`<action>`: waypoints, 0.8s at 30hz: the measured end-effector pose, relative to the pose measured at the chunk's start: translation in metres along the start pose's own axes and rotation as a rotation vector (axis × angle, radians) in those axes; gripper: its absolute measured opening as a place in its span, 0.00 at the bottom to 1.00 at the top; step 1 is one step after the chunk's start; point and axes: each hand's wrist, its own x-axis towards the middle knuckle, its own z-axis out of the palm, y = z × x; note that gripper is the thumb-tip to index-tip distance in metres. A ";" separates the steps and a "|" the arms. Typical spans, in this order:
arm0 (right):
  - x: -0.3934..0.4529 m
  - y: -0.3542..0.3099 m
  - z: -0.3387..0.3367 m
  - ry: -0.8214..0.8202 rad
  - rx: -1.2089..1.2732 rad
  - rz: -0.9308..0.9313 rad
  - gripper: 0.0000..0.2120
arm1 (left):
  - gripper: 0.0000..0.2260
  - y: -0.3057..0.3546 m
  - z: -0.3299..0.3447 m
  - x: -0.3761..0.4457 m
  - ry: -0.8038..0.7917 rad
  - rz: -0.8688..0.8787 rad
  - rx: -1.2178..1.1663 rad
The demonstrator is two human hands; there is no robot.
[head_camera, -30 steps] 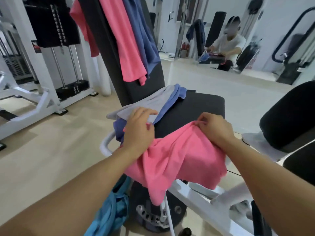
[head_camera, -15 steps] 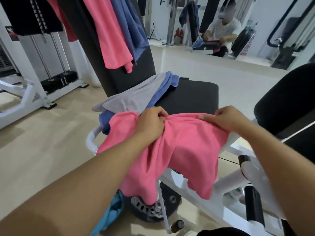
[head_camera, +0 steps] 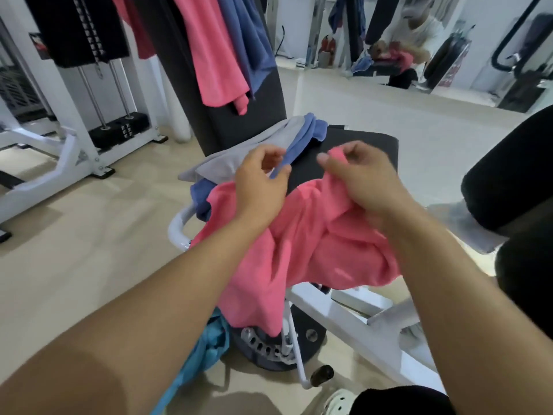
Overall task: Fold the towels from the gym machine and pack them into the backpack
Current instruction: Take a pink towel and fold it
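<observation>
The pink towel (head_camera: 302, 253) spills over the near edge of the black seat (head_camera: 359, 148), its corner pinched up in the right hand (head_camera: 356, 175); bare seat lies open at twelve o'clock. The left hand (head_camera: 260, 181) hangs loosely curled, gripping nothing (half a second ago it bunched the pink cloth). At eleven o'clock two more towels lie stacked, grey (head_camera: 251, 157) over blue (head_camera: 302, 136), and two hang on the backrest (head_camera: 239, 121), pink (head_camera: 209, 55) beside blue (head_camera: 251, 46).

Pink towel (head_camera: 299, 250) blurred — left hand (head_camera: 260, 187) hides part; its grip unclear.
</observation>
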 end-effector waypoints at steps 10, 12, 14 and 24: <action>-0.013 0.027 0.059 -0.106 -0.359 -0.173 0.06 | 0.21 -0.030 -0.110 -0.021 -0.124 -0.385 0.550; -0.016 0.020 0.065 -0.145 -0.296 -0.201 0.04 | 0.20 -0.034 -0.103 -0.020 -0.164 -0.397 0.526; -0.021 0.017 0.071 -0.226 -0.295 -0.205 0.05 | 0.18 -0.040 -0.098 -0.022 -0.134 -0.407 0.415; -0.058 0.004 0.076 -0.284 -0.533 -0.356 0.08 | 0.11 -0.020 -0.105 -0.043 -0.217 -0.657 -0.407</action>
